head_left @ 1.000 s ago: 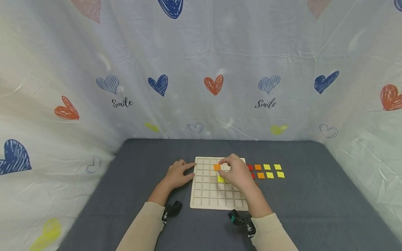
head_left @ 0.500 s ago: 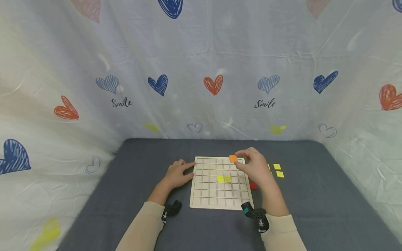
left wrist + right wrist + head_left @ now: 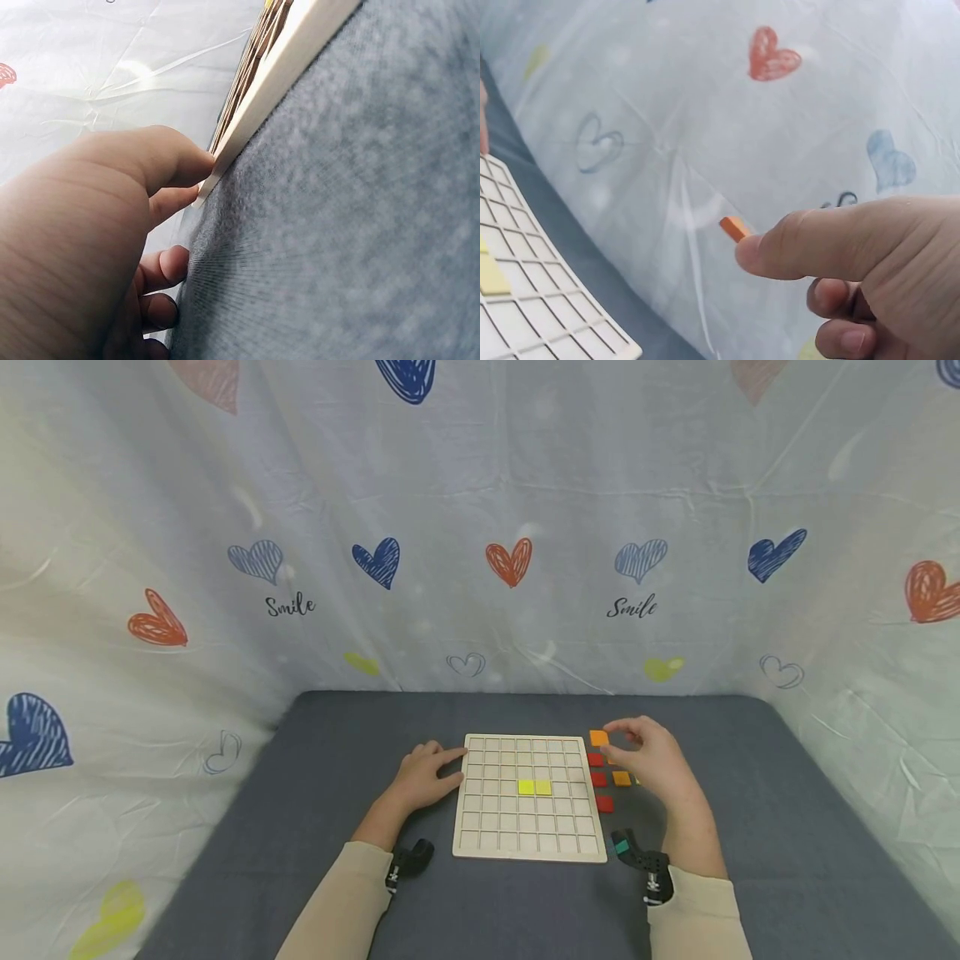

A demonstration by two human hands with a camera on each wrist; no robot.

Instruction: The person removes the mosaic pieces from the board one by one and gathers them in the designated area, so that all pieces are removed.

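Between right thumb and forefinger, my right hand (image 3: 658,764) pinches an orange square tile (image 3: 598,738), held just past the board's far right corner. The right wrist view shows this tile (image 3: 733,228) edge-on at the thumb tip. A pale wooden grid board (image 3: 487,845) lies flat on the table, with two yellow tiles (image 3: 535,787) side by side in its cells. At the board's left edge, my left hand (image 3: 420,778) touches the rim with thumb and forefinger. In the left wrist view the thumb (image 3: 187,161) meets the rim and other fingers bend loosely below.
Red tiles (image 3: 604,804) lie in a column along the board's right edge. An orange tile (image 3: 622,778) lies beside them, and a sliver of yellow shows near my right hand, which hides others. A heart-printed curtain (image 3: 450,627) hangs behind the dark grey tablecloth (image 3: 375,718).
My right hand has carried the orange tile from above the board off to the right, past its edge, uncovering the yellow tiles and the grid. The left hand has stayed at the left edge.
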